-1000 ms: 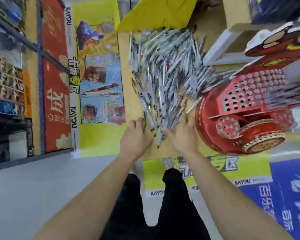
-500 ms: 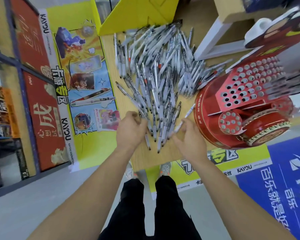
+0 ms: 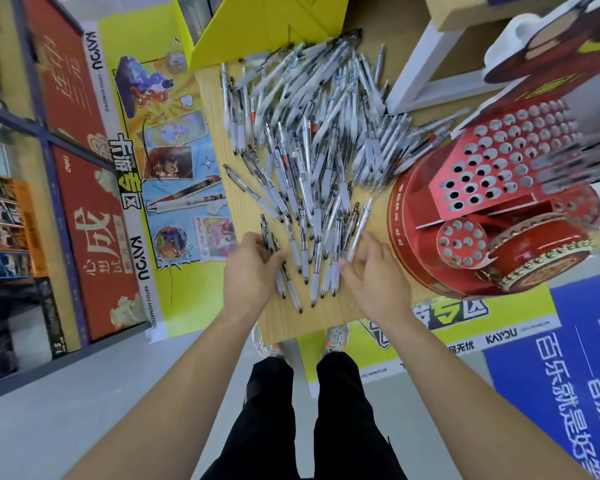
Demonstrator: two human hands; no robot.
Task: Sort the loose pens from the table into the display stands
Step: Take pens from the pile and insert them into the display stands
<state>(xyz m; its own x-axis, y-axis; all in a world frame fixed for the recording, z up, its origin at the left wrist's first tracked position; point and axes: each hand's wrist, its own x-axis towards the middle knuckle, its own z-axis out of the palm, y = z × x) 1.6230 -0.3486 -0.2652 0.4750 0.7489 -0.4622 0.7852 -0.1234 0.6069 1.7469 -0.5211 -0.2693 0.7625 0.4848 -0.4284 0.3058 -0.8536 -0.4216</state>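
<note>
Dozens of pens (image 3: pixel 309 150) covered the table (image 3: pixel 326 317) mid-frame. The left hand (image 3: pixel 252 271) gripped several, and the right hand (image 3: pixel 378 282), fingers straight, touched others beside the red stand (image 3: pixel 465 188). A lower-right banner (image 3: pixel 501 336) read "KAYOU".

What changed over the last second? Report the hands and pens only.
The hands drew apart at the near edge of the pen pile. The left hand keeps its grip on a few pens. The right hand, earlier curled over the pile, has opened out and touches a single pen; whether it holds it is unclear. The pile, wooden table and red display stand stayed put.
</note>
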